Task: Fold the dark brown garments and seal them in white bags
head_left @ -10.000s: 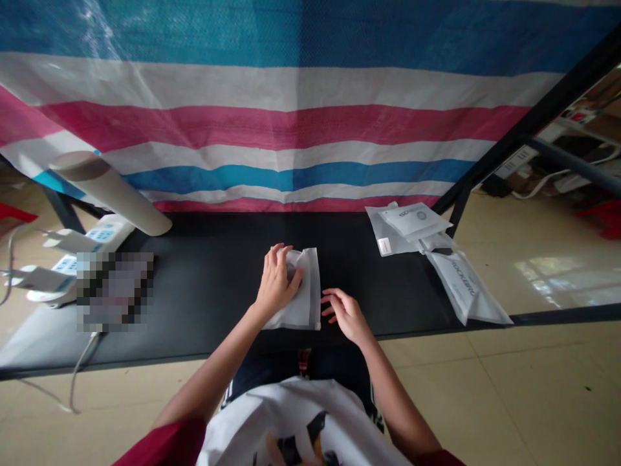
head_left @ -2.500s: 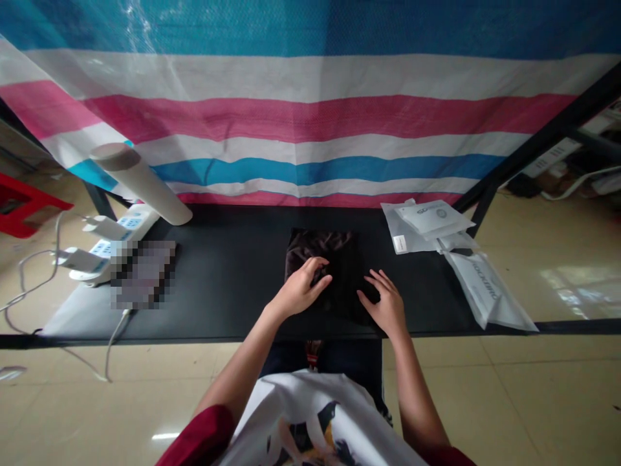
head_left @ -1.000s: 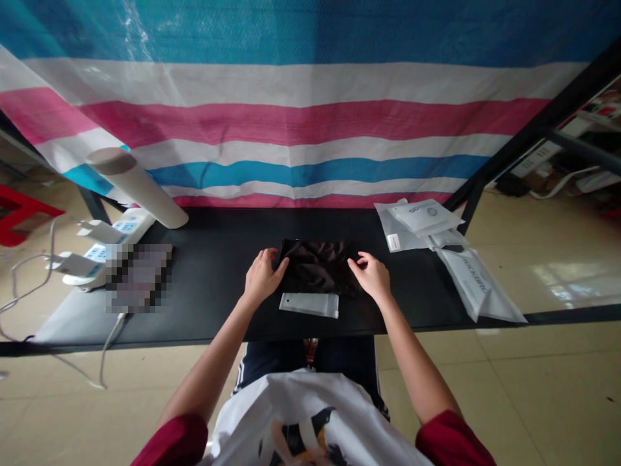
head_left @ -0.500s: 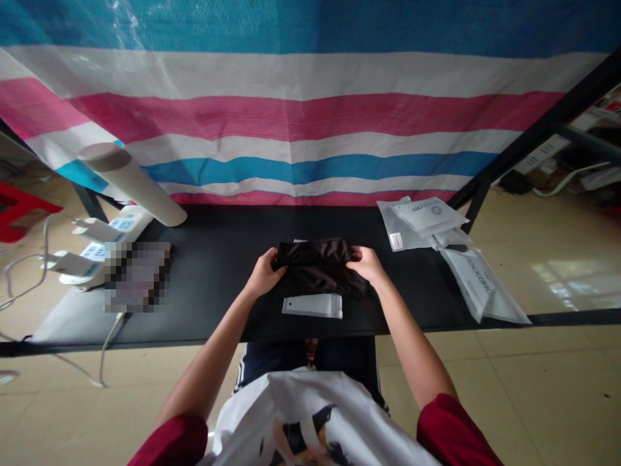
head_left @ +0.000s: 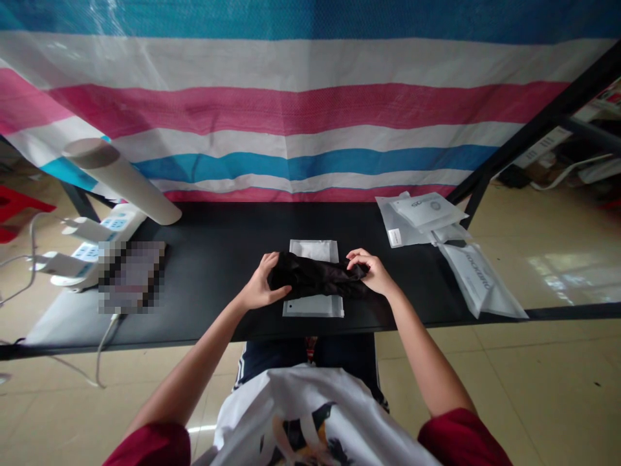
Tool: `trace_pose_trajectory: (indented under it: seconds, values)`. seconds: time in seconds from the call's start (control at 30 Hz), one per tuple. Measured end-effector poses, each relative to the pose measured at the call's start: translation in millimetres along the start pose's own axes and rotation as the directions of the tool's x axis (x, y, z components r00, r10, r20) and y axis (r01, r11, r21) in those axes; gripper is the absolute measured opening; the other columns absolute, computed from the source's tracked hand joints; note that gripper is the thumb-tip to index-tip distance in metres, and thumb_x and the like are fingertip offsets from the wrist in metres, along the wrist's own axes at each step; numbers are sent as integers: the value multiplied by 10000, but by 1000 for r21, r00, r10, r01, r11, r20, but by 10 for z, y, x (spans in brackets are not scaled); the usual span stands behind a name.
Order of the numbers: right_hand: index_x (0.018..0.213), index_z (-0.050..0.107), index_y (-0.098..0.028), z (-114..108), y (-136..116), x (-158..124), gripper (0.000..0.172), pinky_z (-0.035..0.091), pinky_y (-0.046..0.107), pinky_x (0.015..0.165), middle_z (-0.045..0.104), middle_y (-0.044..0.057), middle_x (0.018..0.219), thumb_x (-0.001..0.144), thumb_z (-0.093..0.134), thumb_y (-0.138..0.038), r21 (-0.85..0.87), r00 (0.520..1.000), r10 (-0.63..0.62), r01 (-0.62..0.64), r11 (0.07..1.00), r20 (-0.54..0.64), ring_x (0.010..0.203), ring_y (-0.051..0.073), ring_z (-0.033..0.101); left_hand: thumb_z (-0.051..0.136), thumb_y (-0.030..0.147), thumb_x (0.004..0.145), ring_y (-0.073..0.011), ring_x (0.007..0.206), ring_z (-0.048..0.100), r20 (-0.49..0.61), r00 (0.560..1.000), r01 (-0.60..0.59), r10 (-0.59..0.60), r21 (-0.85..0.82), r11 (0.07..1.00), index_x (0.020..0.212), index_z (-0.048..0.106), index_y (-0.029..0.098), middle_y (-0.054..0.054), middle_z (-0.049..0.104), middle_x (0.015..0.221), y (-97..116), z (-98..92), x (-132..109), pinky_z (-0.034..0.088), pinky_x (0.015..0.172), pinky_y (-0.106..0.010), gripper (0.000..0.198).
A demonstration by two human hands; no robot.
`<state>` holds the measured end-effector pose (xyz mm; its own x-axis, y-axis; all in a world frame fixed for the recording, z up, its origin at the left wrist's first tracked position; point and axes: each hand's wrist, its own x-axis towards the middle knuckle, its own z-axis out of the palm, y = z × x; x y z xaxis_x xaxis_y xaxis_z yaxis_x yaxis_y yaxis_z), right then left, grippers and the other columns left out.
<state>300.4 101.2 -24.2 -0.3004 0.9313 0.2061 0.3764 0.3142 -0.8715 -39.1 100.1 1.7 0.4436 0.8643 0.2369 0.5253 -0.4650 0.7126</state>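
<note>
A dark brown folded cloth (head_left: 315, 278) lies bunched across the middle of the black table (head_left: 218, 259). My left hand (head_left: 259, 288) is closed on its left end. My right hand (head_left: 373, 272) pinches its right end. The cloth lies over a clear plastic bag (head_left: 313, 307), whose near part shows below it and whose far part (head_left: 314, 250) shows beyond it.
Several white packaged bags (head_left: 427, 217) lie at the table's right end, one (head_left: 478, 281) reaching over the edge. A cardboard tube (head_left: 116, 181), white power strips (head_left: 87, 243) and a blurred item (head_left: 130, 275) are at the left. A striped tarp (head_left: 310, 110) hangs behind.
The flat cloth has been gathered from its far edge towards me into a narrow bundle, both hands closing on its ends. The far part of the plastic bag has come into view.
</note>
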Motion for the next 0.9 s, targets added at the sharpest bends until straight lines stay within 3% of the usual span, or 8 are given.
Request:
trace_pose_trajectory:
  seconds: [0.07,0.2,0.27,0.4,0.53,0.67,0.77,0.9]
  values:
    - [705,675,-196,-20,-52,-38,147,479,382,911,610,81,1090,692,577,-87,-39,1000,-21,21,999,-9,1088,243,606,738,361,688,-331,1251,443,45,999,-33,30,63,997,1258,526,152,-151,529,1294,42,-31,-82,399,1064,-505,643]
    - [572,621,-190,-46,-117,-126,227,479,396,920,610,77,1086,655,511,-10,-144,999,-41,39,989,-8,1076,241,605,644,212,807,-296,1223,442,55,991,-133,123,218,967,946,659,195,-113,560,1211,60,-4,-252,453,1013,-479,140]
    - [578,645,-190,-50,-152,-178,281,479,400,918,615,79,1102,648,479,26,-230,998,-51,56,972,30,1059,233,601,596,135,818,-282,1201,462,30,986,-166,164,258,952,799,656,196,-92,589,1130,35,35,-312,464,993,-475,87]
    - [694,733,-234,-65,-282,-291,355,438,449,1000,634,58,1194,690,489,24,-451,990,-14,78,889,144,1147,244,550,590,128,821,-269,1184,501,-25,985,-157,170,272,949,729,643,193,-73,619,1041,-30,72,-360,482,963,-450,125]
    - [908,780,-255,-101,-427,-305,223,390,518,1061,558,80,1381,772,620,-178,-622,982,128,-15,783,137,1310,308,451,630,238,845,-271,1135,523,-22,987,-144,161,339,930,765,681,202,-73,639,1056,5,57,-436,476,928,-443,101]
    - [1150,734,-263,-40,-442,-71,319,353,556,1088,425,86,1523,903,532,-280,-732,982,187,-122,670,8,1423,347,312,641,287,835,-284,1071,525,0,986,-153,169,428,891,860,726,217,-86,642,1007,247,174,-693,461,903,-461,113]
    - [1223,699,-279,102,-377,211,338,374,557,1075,388,91,1549,948,502,-301,-740,980,198,-159,653,-36,1438,367,286,645,325,825,-290,1037,521,8,983,-164,183,486,858,946,745,238,-104,624,1029,481,367,-909,461,901,-485,179]
    - [1225,695,-302,293,-308,516,316,398,542,1063,384,95,1551,962,521,-320,-713,982,187,-117,691,20,1433,355,312,657,339,818,-367,1279,409,72,961,-270,268,458,847,901,755,276,-85,546,1327,646,525,-947,374,1056,-571,144]
